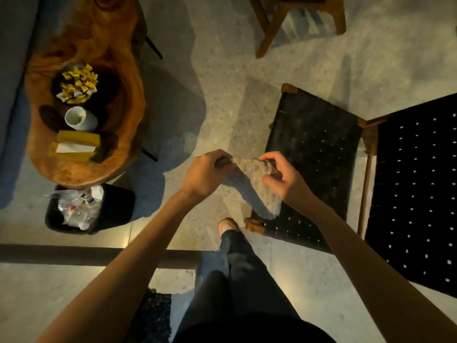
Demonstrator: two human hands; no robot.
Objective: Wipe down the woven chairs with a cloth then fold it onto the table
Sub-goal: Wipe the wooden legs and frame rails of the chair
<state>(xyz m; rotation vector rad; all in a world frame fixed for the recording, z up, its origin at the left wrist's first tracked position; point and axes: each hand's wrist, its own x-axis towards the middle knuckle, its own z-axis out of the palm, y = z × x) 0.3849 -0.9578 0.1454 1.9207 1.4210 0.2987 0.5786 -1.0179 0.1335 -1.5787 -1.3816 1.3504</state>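
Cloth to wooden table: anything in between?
Head view: just the left hand gripping the cloth, then bare floor up to the table. The right hand holds the cloth's other side.

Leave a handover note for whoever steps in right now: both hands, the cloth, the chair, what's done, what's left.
Left hand: grips one top corner of the grey fluffy cloth.
Right hand: pinches the other top corner. The cloth hangs in the air between the hands, at the front edge of the black woven wooden-framed chair.
Done: the view doesn't show whether the chairs were wiped.
Left: fold the cloth and lay it on the oval wooden table, on the person's left.
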